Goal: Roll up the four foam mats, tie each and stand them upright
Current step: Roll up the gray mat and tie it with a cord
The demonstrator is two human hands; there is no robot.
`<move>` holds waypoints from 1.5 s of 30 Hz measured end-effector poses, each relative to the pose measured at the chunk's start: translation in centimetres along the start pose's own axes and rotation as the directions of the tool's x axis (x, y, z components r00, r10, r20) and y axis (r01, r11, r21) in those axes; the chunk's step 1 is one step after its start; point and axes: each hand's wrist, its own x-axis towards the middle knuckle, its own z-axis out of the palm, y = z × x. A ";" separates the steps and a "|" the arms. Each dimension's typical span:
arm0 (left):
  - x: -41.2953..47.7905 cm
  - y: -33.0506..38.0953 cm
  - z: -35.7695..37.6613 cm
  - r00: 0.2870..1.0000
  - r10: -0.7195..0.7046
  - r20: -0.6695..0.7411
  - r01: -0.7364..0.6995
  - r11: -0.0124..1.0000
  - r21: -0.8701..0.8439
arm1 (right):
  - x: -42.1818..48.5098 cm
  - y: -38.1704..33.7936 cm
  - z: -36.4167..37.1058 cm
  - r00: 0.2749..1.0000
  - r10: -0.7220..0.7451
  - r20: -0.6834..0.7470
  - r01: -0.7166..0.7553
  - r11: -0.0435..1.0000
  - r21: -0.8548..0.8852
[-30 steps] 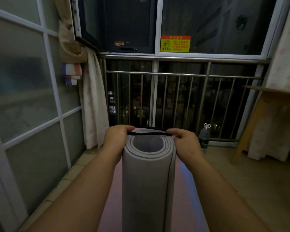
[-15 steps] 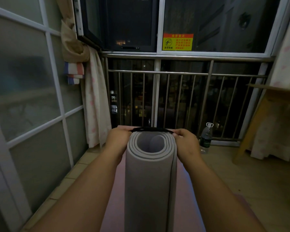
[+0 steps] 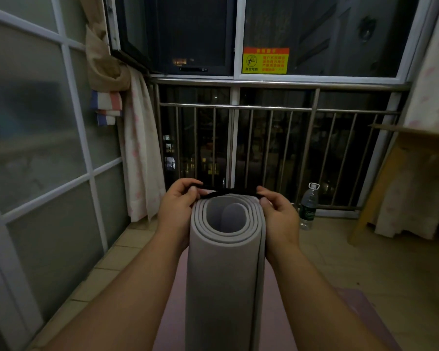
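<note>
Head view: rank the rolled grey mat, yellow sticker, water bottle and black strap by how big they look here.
1. rolled grey mat, by far, though it is nearest the camera.
2-3. yellow sticker and water bottle look about alike; no ranking.
4. black strap, a thin band.

A grey foam mat (image 3: 226,287) (loosely coiled) is held upright over a pink mat (image 3: 174,325), a black band (image 3: 228,192) stretched across its top.
</note>
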 end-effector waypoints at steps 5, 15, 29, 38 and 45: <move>0.1 0.1 0.3 0.996 0.083 -0.017 -0.079 0.982 0.173 | -0.1 0.2 -0.1 0.992 -0.128 0.015 0.129 0.991 -0.040; 0.3 -0.1 0.2 0.994 0.114 -0.003 -0.110 0.965 0.239 | 0.1 -0.5 0.0 0.994 -0.094 0.049 0.091 0.994 0.063; 0.0 0.1 0.8 0.972 0.226 0.070 -0.236 0.927 0.290 | 0.8 -2.7 -1.9 0.937 -0.168 0.305 0.196 0.979 -0.063; -0.3 0.2 1.2 0.989 0.135 0.060 -0.144 0.970 0.194 | 0.8 -2.3 -0.8 0.951 -0.277 0.136 0.299 0.936 -0.184; -0.1 0.5 1.3 0.930 0.335 0.152 -0.367 0.816 0.447 | 1.1 -2.5 -1.3 0.943 -0.321 0.085 0.331 0.898 -0.289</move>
